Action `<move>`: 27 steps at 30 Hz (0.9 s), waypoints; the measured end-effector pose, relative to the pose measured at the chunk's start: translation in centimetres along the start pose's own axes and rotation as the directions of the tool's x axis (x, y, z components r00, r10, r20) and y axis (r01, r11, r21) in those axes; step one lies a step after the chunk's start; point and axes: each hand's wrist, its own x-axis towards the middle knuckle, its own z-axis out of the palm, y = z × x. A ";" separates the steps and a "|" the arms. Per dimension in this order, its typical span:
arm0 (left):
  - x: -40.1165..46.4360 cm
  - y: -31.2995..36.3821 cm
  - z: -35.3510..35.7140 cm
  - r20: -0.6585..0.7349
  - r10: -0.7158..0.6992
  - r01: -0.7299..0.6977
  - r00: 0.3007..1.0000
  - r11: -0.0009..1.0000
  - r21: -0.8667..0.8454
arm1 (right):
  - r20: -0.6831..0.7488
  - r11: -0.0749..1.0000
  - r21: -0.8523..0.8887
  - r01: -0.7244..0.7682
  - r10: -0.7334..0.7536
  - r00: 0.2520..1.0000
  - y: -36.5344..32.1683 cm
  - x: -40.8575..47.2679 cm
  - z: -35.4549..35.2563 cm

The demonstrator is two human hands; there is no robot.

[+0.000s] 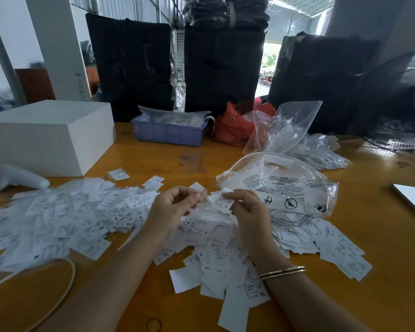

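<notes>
Strong daylight was admitted through the openings behind the dark bales (222,68), which were left nearly black. Soft glare was thrown across the desk (168,161). Wide-angle bending was seen at the edges, where the fan (398,104) was blurred.

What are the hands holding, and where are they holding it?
The right hand pinches a white size label at its right end. The left hand seems to pinch another label by its lower edge, though blur hides the hold.
</notes>
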 end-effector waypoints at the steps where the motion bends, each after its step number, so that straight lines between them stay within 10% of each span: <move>1: 0.0 0.0 0.0 0.003 0.003 -0.003 1.000 1.000 -0.004 | -0.017 0.997 0.056 -0.048 0.049 0.999 0.1 0.1 -0.1; 10: -0.3 -0.1 0.3 0.067 0.122 -0.130 0.990 0.981 0.141 | 0.060 0.941 0.333 -0.055 0.037 0.998 0.0 -0.1 -0.2; 27: -0.3 -0.4 0.5 0.093 0.132 -0.143 0.987 0.982 0.122 | 0.003 0.967 0.254 -0.003 0.002 1.000 0.3 -0.2 0.3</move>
